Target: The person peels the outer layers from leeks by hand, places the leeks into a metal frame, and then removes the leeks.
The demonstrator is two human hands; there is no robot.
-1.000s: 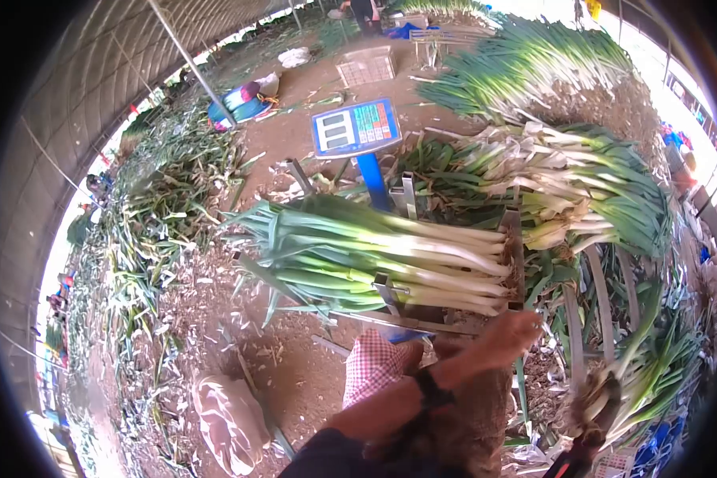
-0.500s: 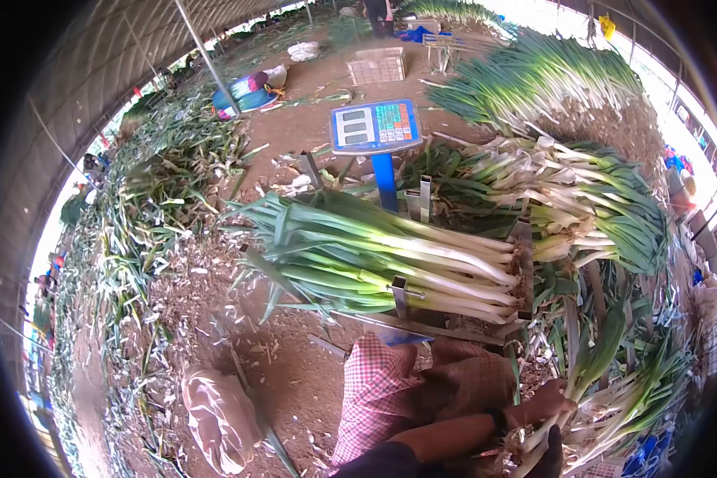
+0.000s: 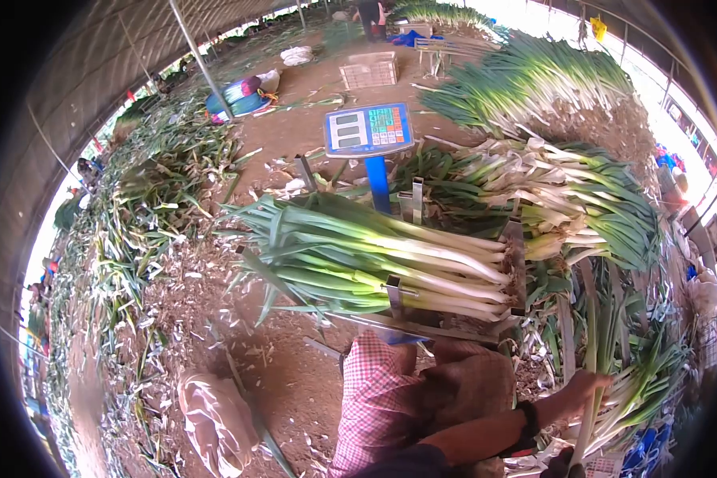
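Note:
My left hand (image 3: 585, 385), with a dark band at the wrist, reaches across to the right and is closed round a leek (image 3: 590, 418). This leek stands nearly upright, its green top pointing away from me. At the bottom edge my right hand (image 3: 562, 462), which looks dark-gloved and is partly cut off, closes at the leek's lower end; its fingers are hardly visible. Loose leeks (image 3: 641, 398) lie right beside my left hand. In front of my knees, a thick bundle of leeks (image 3: 390, 259) rests in a metal frame (image 3: 515, 267), white ends to the right.
A blue scale display (image 3: 369, 129) stands behind the frame. More leeks (image 3: 570, 187) are heaped at the right, with a larger pile (image 3: 542, 80) beyond. Leaf scraps (image 3: 135, 239) cover the ground at left, near a pale sack (image 3: 215, 422). A crate (image 3: 369, 71) and a person (image 3: 370, 17) are farther back.
My left hand has moved right and slightly up along the leek. The leek has swung more upright, and my right hand has dropped toward the bottom edge. The view has shifted slightly.

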